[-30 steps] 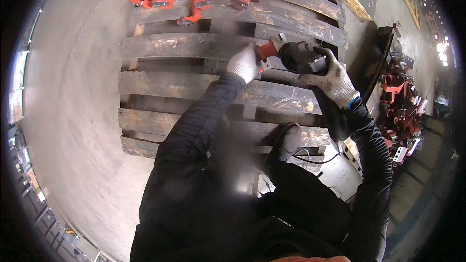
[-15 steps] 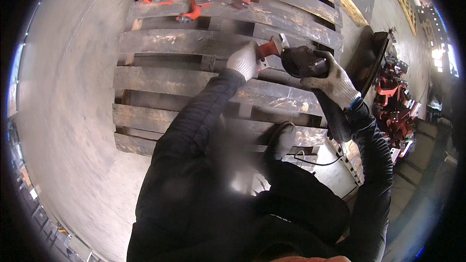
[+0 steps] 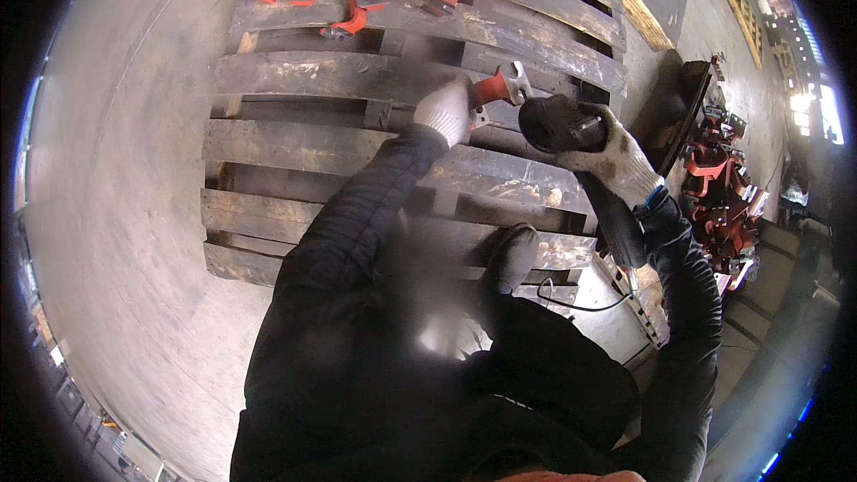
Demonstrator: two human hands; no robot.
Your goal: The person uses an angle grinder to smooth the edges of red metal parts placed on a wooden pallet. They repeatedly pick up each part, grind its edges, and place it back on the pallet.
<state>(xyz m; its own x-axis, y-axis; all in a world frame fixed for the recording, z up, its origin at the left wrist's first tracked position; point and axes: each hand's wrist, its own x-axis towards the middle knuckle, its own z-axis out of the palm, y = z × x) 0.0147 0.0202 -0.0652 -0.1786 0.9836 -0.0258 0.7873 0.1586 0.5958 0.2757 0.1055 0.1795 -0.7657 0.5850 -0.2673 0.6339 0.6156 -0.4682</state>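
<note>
Over the middle of a dark, worn pallet of wooden slats [image 3: 295, 72], the person's left hand [image 3: 445, 111], in a whitish knitted glove, is closed round a red-painted metal bracket [image 3: 487, 90], its fingers mostly hidden from above. What shows of the bracket is a short red neck that widens into a bare, silvery-grey end plate [image 3: 518, 84] with an uneven outline; a small greyish tab [image 3: 480, 116] shows beside the glove, on the side of the pallet nearer the person. The red looks smooth and slightly dull, while the bare metal catches the light.

Toward the pallet's right side, the right hand [image 3: 616, 159], in a similar but smudged glove, grips a dark handheld power tool [image 3: 561, 124] with a rounded head. The head sits just beside the end plate; whether they touch cannot be told. The tool's black handle [image 3: 618, 223] runs back toward the pallet's near edge, where a thin dark cable [image 3: 585, 307] curves. A dark shoe [image 3: 515, 259] is at that same edge.

On the pallet's far end lies a pile of red metal brackets [image 3: 354, 4], some of them hooked. Beyond its right side is a heap of darker red and silvery parts [image 3: 719, 205]; grey concrete floor [image 3: 125, 170] stretches along its left.
</note>
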